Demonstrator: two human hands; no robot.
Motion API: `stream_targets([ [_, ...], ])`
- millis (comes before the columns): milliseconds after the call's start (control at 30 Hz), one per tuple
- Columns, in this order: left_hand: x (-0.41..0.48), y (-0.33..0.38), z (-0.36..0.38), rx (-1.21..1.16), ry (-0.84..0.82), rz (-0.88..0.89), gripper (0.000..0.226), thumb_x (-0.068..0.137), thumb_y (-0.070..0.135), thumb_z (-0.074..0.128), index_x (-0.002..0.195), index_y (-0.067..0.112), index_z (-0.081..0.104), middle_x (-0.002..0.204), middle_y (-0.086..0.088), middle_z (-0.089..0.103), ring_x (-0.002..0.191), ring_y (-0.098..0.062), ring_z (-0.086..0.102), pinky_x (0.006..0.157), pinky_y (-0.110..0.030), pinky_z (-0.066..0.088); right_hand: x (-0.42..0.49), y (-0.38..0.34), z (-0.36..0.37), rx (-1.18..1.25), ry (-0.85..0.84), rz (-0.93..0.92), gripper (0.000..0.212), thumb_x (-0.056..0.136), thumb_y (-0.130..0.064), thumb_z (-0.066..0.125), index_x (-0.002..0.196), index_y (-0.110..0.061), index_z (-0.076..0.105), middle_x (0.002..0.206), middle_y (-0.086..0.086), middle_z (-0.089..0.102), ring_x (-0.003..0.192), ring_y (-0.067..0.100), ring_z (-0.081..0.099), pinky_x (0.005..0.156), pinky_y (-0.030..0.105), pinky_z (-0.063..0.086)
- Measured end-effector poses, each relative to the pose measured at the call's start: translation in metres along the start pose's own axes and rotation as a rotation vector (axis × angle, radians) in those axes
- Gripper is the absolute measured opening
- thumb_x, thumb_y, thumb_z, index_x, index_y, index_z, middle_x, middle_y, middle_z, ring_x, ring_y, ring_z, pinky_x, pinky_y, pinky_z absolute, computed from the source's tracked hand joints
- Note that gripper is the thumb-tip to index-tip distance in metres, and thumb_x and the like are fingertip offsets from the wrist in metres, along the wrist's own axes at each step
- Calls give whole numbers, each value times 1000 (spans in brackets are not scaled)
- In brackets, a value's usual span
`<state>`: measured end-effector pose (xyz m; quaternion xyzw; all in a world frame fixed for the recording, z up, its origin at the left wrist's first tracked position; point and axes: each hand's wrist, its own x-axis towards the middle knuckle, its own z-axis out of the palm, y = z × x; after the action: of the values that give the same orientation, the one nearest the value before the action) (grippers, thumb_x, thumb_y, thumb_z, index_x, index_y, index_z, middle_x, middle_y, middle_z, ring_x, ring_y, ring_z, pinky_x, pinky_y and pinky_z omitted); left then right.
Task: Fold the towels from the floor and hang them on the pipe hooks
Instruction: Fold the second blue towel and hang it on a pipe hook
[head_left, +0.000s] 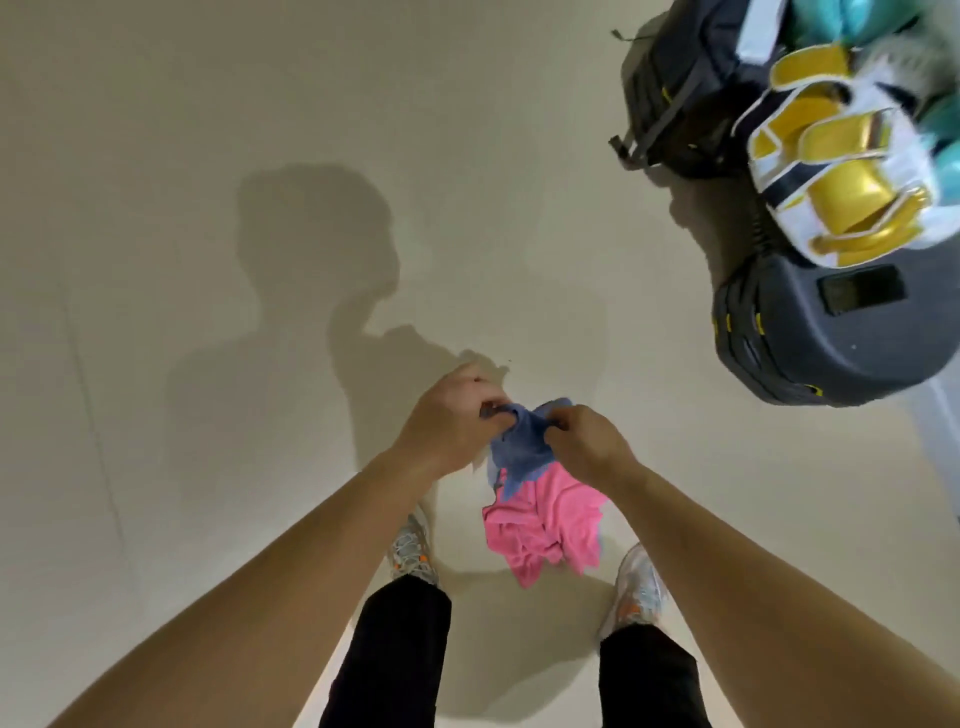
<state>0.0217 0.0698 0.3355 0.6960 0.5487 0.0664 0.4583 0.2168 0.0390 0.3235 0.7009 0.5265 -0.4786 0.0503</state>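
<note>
Forearms, two, bare, reaching in from the lower edge.

Hands: we enter the left hand (447, 415) and the right hand (587, 447) just above the pink towel (540, 530). Both have their fingers curled, pinching the bunched top edge of the blue towel (519, 447), one hand at each side.

Surface: a pale, smooth floor (208, 156) lies all round the pink towel, with a person's shadow (311, 260) to its upper left.

Feet: the left shoe (413, 551) is just left of the pink towel and the right shoe (636, 587) at its lower right. Both are grey with orange, above black trouser legs.

Containers: well off to the upper right of the pink towel we list a dark backpack (685, 88) and a dark hard case (831, 338) with yellow trim. We cannot tell their contents. A white-and-gold item (841, 171) lies over the case.

Blue towel: held up and crumpled, its long axis running from the pinched edge down toward the pink towel. We cannot tell whether the two touch.

Pink towel: a crumpled heap on the floor between the shoes.
</note>
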Motion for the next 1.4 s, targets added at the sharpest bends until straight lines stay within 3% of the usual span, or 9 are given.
stream_targets([
  [100,-38,96,-44,87,-68,113,19,92,31,63,77,19,66,76,10,47,74,-6,43,67,-20,36,-95,-21,-44,16,150,-89,32,83,-32,54,105,-11,67,94,12,66,97,31,55,70,28,35],
  [200,-82,182,-75,114,-198,175,22,98,26,55,77,27,54,66,15,46,76,-15,52,67,-36,42,-191,-46,-79,235,329,-159,42,81,-31,74,120,-20,64,111,-11,61,109,8,49,87,21,41],
  [267,-111,231,-89,154,-247,237,21,100,25,51,79,28,52,66,15,49,76,-15,53,66,-35,41,-250,-59,-97,337,416,-181,30,83,-27,74,111,-27,63,108,-23,58,101,-3,51,85,13,41],
  [333,-135,267,-97,198,-288,295,18,99,24,47,82,27,53,78,9,57,83,-18,58,69,-36,43,-295,-65,-106,408,503,-169,20,86,-24,70,104,-31,64,103,-18,62,94,-3,56,78,10,42],
  [500,-190,336,-98,366,-374,408,16,96,19,44,93,21,60,96,1,60,92,-21,59,75,-35,43,-381,-58,-115,489,643,-103,7,87,-25,68,92,-21,70,86,-7,71,83,13,65,71,21,49],
  [867,-309,417,-9,409,-239,600,18,84,18,54,92,24,70,93,5,69,88,-20,61,75,-35,50,-537,38,-70,543,832,122,17,73,-14,58,83,-23,67,75,-6,70,74,19,65,67,39,56],
  [1033,-341,442,40,418,-310,719,21,93,15,47,98,19,67,101,2,65,96,-21,58,84,-36,47,-597,100,-37,491,859,337,17,70,-15,50,79,-25,61,73,-5,64,73,25,60,64,36,53],
  [1233,-351,457,66,447,-336,846,21,98,18,44,99,26,63,99,6,62,92,-16,57,78,-34,46,-662,160,6,536,836,474,19,77,-12,51,80,-28,62,76,-3,65,75,24,58,58,29,40],
  [1400,-338,458,62,494,-241,794,22,100,21,44,103,26,66,98,7,65,90,-12,58,73,-26,40,-702,185,29,655,910,480,26,76,-5,50,79,-28,61,76,-7,69,74,18,64,63,30,50],
])
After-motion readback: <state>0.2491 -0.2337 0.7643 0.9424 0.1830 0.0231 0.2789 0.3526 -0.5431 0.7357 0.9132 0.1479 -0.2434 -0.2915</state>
